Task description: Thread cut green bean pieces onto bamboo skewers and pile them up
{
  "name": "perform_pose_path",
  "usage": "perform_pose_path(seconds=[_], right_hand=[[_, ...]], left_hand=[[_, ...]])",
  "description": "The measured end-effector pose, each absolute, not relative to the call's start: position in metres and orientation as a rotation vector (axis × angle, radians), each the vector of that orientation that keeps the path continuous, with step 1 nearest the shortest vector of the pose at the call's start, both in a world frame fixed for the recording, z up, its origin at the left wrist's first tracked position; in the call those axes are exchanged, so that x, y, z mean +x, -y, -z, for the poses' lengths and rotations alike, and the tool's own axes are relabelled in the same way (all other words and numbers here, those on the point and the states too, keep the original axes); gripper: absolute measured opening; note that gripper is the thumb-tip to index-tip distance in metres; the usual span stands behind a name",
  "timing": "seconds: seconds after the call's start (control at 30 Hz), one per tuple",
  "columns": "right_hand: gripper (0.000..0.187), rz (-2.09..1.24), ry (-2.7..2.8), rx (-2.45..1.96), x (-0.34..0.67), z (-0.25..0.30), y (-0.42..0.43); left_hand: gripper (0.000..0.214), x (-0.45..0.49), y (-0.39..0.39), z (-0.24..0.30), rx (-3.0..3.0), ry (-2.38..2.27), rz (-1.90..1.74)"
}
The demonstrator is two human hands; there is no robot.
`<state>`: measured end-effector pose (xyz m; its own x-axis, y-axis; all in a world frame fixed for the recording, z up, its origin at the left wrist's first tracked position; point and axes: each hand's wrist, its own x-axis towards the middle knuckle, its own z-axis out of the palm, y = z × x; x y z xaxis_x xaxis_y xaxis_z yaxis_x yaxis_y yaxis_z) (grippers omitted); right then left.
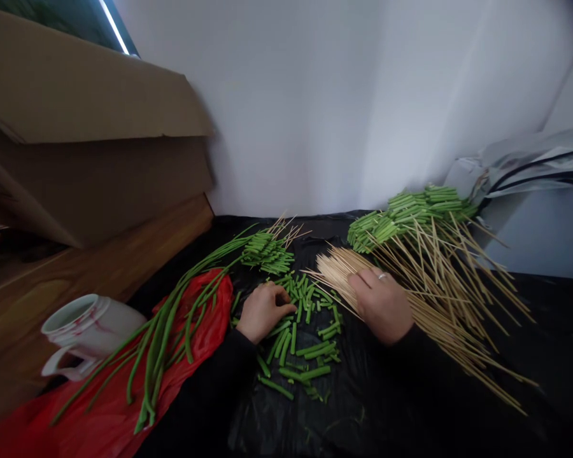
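Observation:
My left hand [266,310] is over the loose cut green pieces [310,292], its fingers curled and thumb bent toward the index finger. Whether a piece is between its fingertips is hidden. My right hand [382,304], with a ring on one finger, closes over a thick bundle of bamboo skewers [335,267] on the black plastic sheet [310,426]. Beyond my left hand lies a small stack of skewered green pieces [267,251]. Long uncut green stalks, which look like garlic scapes [160,346], rest on a red plastic bag [210,337] at the left.
A larger pile of filled skewers [410,213] lies at the back right, bare stick ends toward me. At the left, a white mug [95,327] lies tilted beside a cardboard box [100,172]. A pale wall [291,114] closes off the back. A white box [544,229] stands right.

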<state>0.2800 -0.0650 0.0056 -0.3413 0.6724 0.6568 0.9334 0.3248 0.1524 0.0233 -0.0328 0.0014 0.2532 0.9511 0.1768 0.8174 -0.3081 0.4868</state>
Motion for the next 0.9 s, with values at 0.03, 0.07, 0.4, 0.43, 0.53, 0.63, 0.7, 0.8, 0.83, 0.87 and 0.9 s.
perform_pose_path(seconds=[0.03,0.07,0.4,0.43,0.53,0.63,0.7,0.8,0.83,0.87,0.9], right_hand=[[0.013,0.690,2.135,-1.377,0.276,-0.005,0.067],[0.014,0.670,2.147,-1.355,0.273,-0.005,0.068],[0.027,0.651,2.151,-1.308,0.261,-0.006,0.081],[0.027,0.669,2.122,-1.316,0.260,-0.007,0.082],[0.028,0.708,2.092,-1.317,0.256,-0.007,0.086],[0.027,0.755,2.075,-1.271,0.252,-0.004,0.089],[0.027,0.808,2.037,-1.239,0.249,-0.002,0.091],[0.030,0.805,2.064,-1.198,0.247,-0.001,0.093],[0.031,0.780,2.087,-1.193,0.246,-0.001,0.094],[0.032,0.754,2.104,-1.192,0.246,-0.001,0.094],[0.032,0.735,2.110,-1.193,0.245,-0.001,0.094]], left_hand=[[0.016,0.023,0.033,-0.001,2.239,-1.637,-0.625],[0.014,0.023,0.034,-0.001,2.236,-1.631,-0.625],[0.006,0.021,0.037,-0.001,1.991,-1.443,-1.049],[0.008,0.020,0.036,-0.001,1.899,-1.436,-1.100],[0.019,0.019,0.034,-0.003,1.522,-1.337,-1.231],[0.026,0.019,0.034,-0.003,1.072,-1.154,-1.226],[0.024,0.019,0.034,-0.003,0.854,-1.034,-1.184],[0.018,0.019,0.035,-0.005,0.713,-0.937,-1.146],[0.015,0.019,0.035,-0.005,0.692,-0.922,-1.138],[0.014,0.019,0.035,-0.005,0.678,-0.911,-1.132],[0.013,0.019,0.035,-0.006,0.670,-0.902,-1.129]])
